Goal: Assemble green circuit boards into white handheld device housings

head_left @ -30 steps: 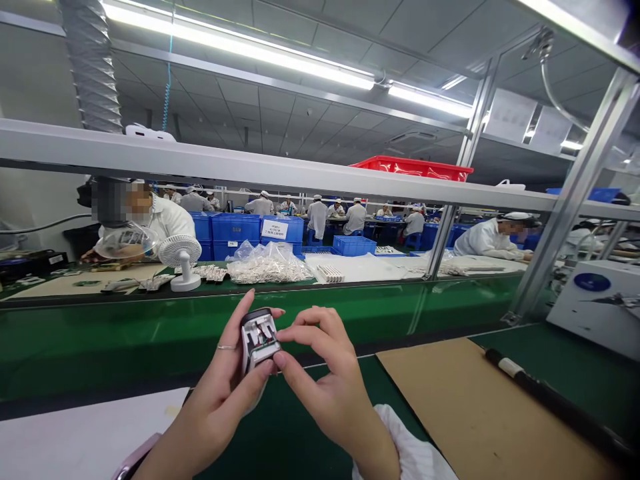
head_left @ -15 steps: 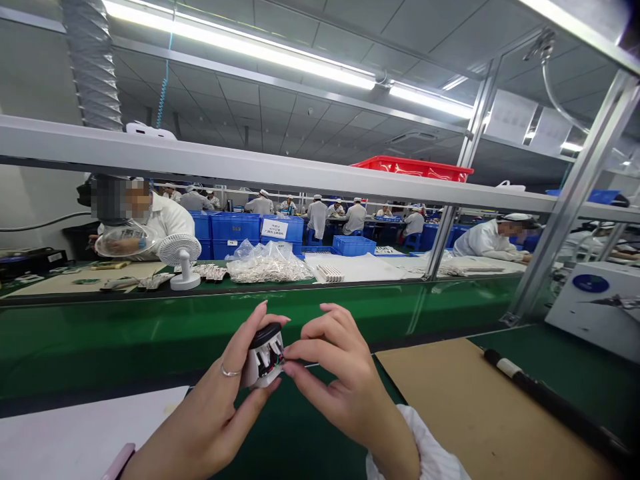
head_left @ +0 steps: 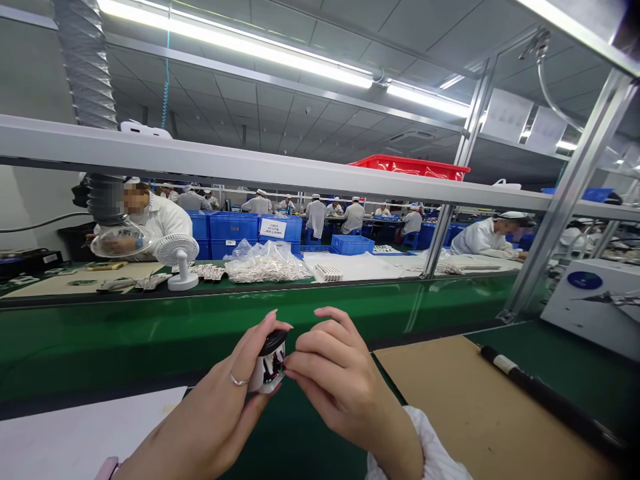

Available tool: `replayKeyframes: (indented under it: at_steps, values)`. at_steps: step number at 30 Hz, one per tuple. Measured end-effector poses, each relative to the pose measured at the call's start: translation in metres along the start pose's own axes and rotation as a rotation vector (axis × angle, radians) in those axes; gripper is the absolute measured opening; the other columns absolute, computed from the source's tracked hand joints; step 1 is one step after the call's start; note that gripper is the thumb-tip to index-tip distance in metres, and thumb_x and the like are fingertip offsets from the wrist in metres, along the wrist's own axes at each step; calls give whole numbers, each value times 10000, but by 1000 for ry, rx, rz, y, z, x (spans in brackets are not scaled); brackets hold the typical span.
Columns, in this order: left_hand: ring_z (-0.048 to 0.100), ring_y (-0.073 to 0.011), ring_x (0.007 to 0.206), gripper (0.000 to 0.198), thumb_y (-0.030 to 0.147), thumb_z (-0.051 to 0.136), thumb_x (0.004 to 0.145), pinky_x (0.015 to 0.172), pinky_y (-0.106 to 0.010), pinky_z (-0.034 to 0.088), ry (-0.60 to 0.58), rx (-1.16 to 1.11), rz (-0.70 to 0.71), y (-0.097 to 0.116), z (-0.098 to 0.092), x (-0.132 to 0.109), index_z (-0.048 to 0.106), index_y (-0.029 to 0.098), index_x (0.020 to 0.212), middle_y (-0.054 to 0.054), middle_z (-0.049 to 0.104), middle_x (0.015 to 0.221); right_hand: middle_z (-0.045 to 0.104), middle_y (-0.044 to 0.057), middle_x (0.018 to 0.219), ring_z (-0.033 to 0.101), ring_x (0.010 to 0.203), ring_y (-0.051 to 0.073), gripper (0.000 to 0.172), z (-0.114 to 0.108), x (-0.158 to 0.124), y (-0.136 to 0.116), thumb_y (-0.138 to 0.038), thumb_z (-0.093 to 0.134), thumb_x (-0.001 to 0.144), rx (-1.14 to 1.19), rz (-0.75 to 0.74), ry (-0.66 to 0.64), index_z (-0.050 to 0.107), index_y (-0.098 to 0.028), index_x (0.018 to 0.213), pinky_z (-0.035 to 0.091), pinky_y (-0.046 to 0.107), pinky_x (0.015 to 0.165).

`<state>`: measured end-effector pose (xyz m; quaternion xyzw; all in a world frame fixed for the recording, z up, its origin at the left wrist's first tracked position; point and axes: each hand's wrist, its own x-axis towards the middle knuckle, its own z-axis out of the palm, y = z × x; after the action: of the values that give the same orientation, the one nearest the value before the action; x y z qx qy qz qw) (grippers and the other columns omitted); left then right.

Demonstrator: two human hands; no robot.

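My left hand [head_left: 235, 393] is closed around a small white device with a round black top [head_left: 269, 365]. Its fingers lie over the top and the thumb supports it from below. The side facing right is open, and black parts and thin coloured wires show inside. At that opening, the thumb and forefinger of my right hand [head_left: 340, 380] are pinched together, touching the edge near the wires. Whatever sits between those fingertips is too small and covered to make out. Both hands are raised over the green work surface.
A brown board [head_left: 490, 407] lies to the right with a black rod-shaped tool [head_left: 540, 390] across it. White paper [head_left: 85, 433] is at the left. Beyond the green belt [head_left: 150, 333] stand a white fan [head_left: 181, 260], a bag of white parts [head_left: 265, 263] and blue bins [head_left: 234, 228]. Co-workers sit further back.
Both hands stay at the device. The left hand and device have shifted slightly right and down in view, and the device is turned a little. The right hand's pinch remains at the opening.
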<state>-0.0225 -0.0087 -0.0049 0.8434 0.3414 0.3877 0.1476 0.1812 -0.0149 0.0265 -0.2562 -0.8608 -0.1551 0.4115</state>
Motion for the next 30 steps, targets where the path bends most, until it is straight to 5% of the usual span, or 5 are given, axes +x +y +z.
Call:
replayKeyframes:
  at_steps: [8,12,18,24,30]
  values:
    - [407,-227,1298,694,262,452,914,1040,-253,312,-28,-122,-89,1,-2,-2,63,405,1470,20,363,1484,606,24,861,531,825,138,119,9,0,-5,-91,510,884,17,-2,44,582,-174,928,393,394,1015]
    - [443,-241,1243,643,367,518,889,1002,-285,359,83,-545,-341,11,2,10,203,403,1448,-8,429,1420,613,31,899,551,858,152,112,18,1,-2,-160,526,902,55,95,170,587,-200,987,409,416,988]
    - [570,-151,838,636,371,551,881,793,-244,453,52,-1037,-482,18,3,21,233,374,1431,3,615,965,636,68,1094,563,1010,207,500,27,4,1,-437,677,798,56,45,114,507,-195,1201,360,446,1039]
    - [561,-179,1035,603,361,590,863,822,-228,448,171,-1136,-540,20,3,21,307,366,1396,1,601,1160,655,28,1117,546,1015,215,432,26,6,-5,-426,670,812,-91,104,104,540,-231,1174,225,508,1096]
    - [385,-200,1306,537,329,623,842,848,-190,456,244,-1204,-615,22,5,22,416,329,1337,11,592,1260,663,26,1112,539,990,214,374,24,6,-11,-411,598,871,-141,106,85,545,-218,1186,157,506,1103]
